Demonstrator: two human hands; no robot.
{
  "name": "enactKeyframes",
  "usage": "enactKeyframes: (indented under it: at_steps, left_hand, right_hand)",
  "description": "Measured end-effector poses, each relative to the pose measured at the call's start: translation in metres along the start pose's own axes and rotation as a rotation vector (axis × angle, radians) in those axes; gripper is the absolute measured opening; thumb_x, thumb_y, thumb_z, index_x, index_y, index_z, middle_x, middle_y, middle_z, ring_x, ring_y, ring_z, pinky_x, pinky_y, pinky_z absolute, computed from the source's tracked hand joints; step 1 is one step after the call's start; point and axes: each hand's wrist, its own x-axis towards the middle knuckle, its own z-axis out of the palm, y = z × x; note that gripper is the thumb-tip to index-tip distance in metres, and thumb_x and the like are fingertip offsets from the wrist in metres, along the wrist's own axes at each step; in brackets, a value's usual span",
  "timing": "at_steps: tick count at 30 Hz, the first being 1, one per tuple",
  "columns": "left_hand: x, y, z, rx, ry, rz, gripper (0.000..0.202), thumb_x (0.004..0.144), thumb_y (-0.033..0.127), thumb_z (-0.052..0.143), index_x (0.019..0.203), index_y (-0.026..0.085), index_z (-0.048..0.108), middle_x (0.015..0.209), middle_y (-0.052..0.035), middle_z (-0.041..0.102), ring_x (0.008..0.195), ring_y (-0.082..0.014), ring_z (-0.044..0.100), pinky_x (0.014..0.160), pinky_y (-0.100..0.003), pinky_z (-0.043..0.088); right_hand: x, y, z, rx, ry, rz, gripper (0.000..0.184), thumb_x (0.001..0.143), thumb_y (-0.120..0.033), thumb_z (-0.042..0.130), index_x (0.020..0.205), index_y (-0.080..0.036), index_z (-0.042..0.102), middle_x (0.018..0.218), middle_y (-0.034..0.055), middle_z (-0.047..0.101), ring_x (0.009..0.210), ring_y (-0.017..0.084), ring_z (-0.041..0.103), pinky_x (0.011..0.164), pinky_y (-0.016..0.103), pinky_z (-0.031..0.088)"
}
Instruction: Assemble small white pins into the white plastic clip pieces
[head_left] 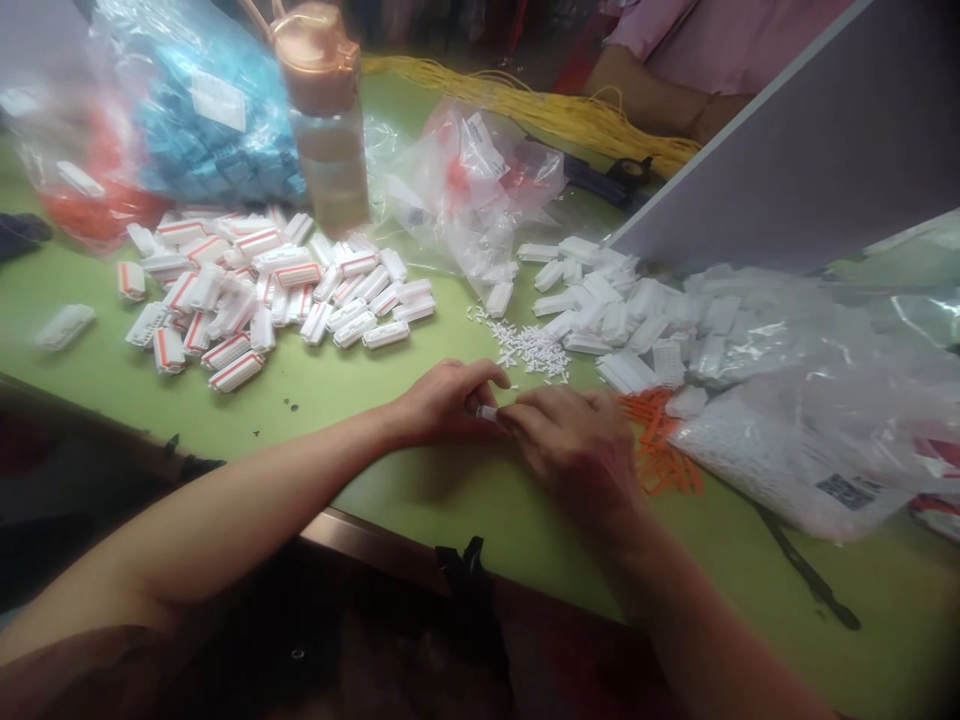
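Note:
My left hand [448, 400] and my right hand [577, 445] meet over the green table [420, 500], both pinched on one small white plastic connector [487, 412] between their fingertips. Just beyond the hands lies a heap of tiny white pins [529, 348]. Orange plastic strips [664, 455] lie right of my right hand. A pile of white connectors with orange strips fitted [247, 285] spreads to the left. Plain white connectors [607, 305] lie heaped to the right.
A water bottle with a copper cap [324, 120] stands at the back. Bags of blue [217, 110] and orange parts sit far left, clear bags [795, 440] at right. Yellow wires [540, 105] and another person's arm [652, 95] are behind. A grey board [810, 150] leans right.

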Motion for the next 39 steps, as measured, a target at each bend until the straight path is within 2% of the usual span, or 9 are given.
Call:
enactKeyframes:
  at_steps: [5, 8, 13, 16, 21, 25, 28, 33, 39]
  left_hand:
    - [0.000, 0.001, -0.001, -0.010, -0.017, -0.007, 0.034, 0.068, 0.025, 0.074, 0.095, 0.018, 0.056, 0.072, 0.0031, 0.069, 0.060, -0.0075, 0.054, 0.065, -0.022, 0.045]
    - [0.000, 0.001, -0.002, -0.017, -0.011, -0.003, 0.033, 0.069, 0.026, 0.074, 0.095, 0.017, 0.056, 0.072, 0.0022, 0.069, 0.060, -0.0073, 0.054, 0.064, -0.021, 0.044]
    - [0.000, 0.001, -0.004, -0.029, -0.030, -0.011, 0.037, 0.071, 0.037, 0.075, 0.095, 0.016, 0.057, 0.076, 0.0008, 0.070, 0.059, -0.0072, 0.052, 0.062, -0.021, 0.043]
    - [0.000, -0.001, -0.003, -0.015, -0.027, 0.008, 0.036, 0.072, 0.037, 0.074, 0.096, 0.016, 0.057, 0.076, 0.0008, 0.071, 0.060, -0.0072, 0.052, 0.067, -0.022, 0.045]
    - [-0.001, -0.004, -0.002, 0.004, -0.022, 0.031, 0.036, 0.072, 0.031, 0.075, 0.098, 0.016, 0.056, 0.074, 0.0019, 0.069, 0.060, -0.0069, 0.052, 0.065, -0.021, 0.044]
    - [-0.001, -0.002, -0.003, 0.003, -0.031, 0.014, 0.035, 0.072, 0.031, 0.074, 0.099, 0.017, 0.056, 0.076, 0.0017, 0.070, 0.061, -0.0070, 0.054, 0.064, -0.021, 0.043]
    - [-0.001, 0.000, -0.003, 0.018, -0.029, -0.001, 0.034, 0.071, 0.029, 0.074, 0.098, 0.017, 0.056, 0.076, 0.0019, 0.070, 0.061, -0.0071, 0.053, 0.064, -0.021, 0.043]
    - [0.000, 0.000, -0.003, 0.006, -0.017, 0.004, 0.035, 0.071, 0.033, 0.074, 0.096, 0.017, 0.056, 0.075, 0.0016, 0.069, 0.059, -0.0066, 0.052, 0.063, -0.021, 0.043]
    - [0.001, -0.001, -0.001, 0.013, -0.008, 0.006, 0.035, 0.071, 0.034, 0.074, 0.096, 0.017, 0.056, 0.074, 0.0025, 0.068, 0.059, -0.0063, 0.051, 0.065, -0.021, 0.043]
  right_hand:
    - [-0.004, 0.002, -0.006, 0.045, -0.039, -0.044, 0.019, 0.093, -0.027, 0.051, 0.091, -0.023, 0.069, 0.084, 0.0028, 0.070, 0.073, 0.016, 0.054, 0.064, 0.035, 0.026]
    - [-0.009, 0.012, -0.004, 0.199, -0.085, 0.011, 0.023, 0.094, -0.033, 0.049, 0.092, -0.026, 0.071, 0.087, 0.0024, 0.069, 0.076, 0.017, 0.057, 0.062, 0.034, 0.029]
    - [-0.010, 0.032, 0.012, 0.474, -0.100, 0.500, 0.028, 0.092, -0.039, 0.050, 0.081, -0.021, 0.069, 0.088, 0.0053, 0.068, 0.078, 0.017, 0.061, 0.067, 0.031, 0.043]
    - [-0.007, 0.032, 0.021, 0.415, -0.109, 0.613, 0.022, 0.087, -0.038, 0.055, 0.081, -0.021, 0.067, 0.087, 0.0055, 0.068, 0.079, 0.019, 0.061, 0.068, 0.032, 0.043]
    - [-0.002, 0.023, 0.029, 0.346, -0.126, 0.542, 0.016, 0.087, -0.033, 0.055, 0.082, -0.022, 0.065, 0.087, 0.0047, 0.067, 0.079, 0.019, 0.059, 0.067, 0.032, 0.039]
    - [-0.004, 0.025, 0.022, 0.472, -0.082, 0.476, 0.014, 0.089, -0.032, 0.054, 0.083, -0.021, 0.061, 0.087, 0.0051, 0.065, 0.077, 0.018, 0.058, 0.066, 0.031, 0.041]
    - [-0.005, 0.026, 0.014, 0.535, -0.069, 0.340, 0.013, 0.091, -0.030, 0.052, 0.085, -0.021, 0.060, 0.087, 0.0050, 0.065, 0.078, 0.017, 0.059, 0.067, 0.031, 0.042]
    - [-0.006, 0.018, 0.009, 0.387, -0.067, 0.152, 0.012, 0.092, -0.025, 0.051, 0.087, -0.022, 0.062, 0.086, 0.0034, 0.068, 0.079, 0.017, 0.061, 0.067, 0.031, 0.037]
    - [-0.004, 0.010, 0.008, 0.229, -0.018, 0.077, 0.011, 0.092, -0.023, 0.054, 0.086, -0.021, 0.064, 0.085, 0.0018, 0.068, 0.074, 0.015, 0.058, 0.065, 0.031, 0.032]
